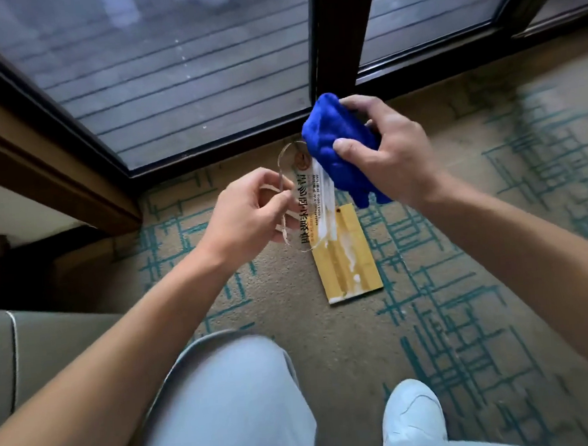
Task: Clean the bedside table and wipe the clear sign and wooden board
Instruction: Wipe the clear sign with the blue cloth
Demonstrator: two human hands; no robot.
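Here the clear sign (pixel 306 201) is held up in the air over the patterned carpet (pixel 463 280) — not resting on anything — close to the dark frame of the sliding glass door (pixel 178 74). The left hand (pixel 250 212) is closed in a narrow pinch on the sign's left edge, while the right hand (pixel 385 153) is wrapped around a bunched blue cloth (pixel 341 146), pressing it against the sign's upper right part. Below the sign, on the carpet, lies the wooden board (pixel 347 257), with pale streaks on it that may be glare or wet residue; I cannot tell which.

The sign looks thin, stiff and light, likely acrylic — smooth, so it could slip, and it would smudge if gripped by its faces. Holding it by the edges, as the left hand does, seems the sound choice. The cloth is soft and yields to the grip.

The sign carries dark printed characters seen mirrored from behind, a small round orange emblem and fine lines of small text — none clearly readable.
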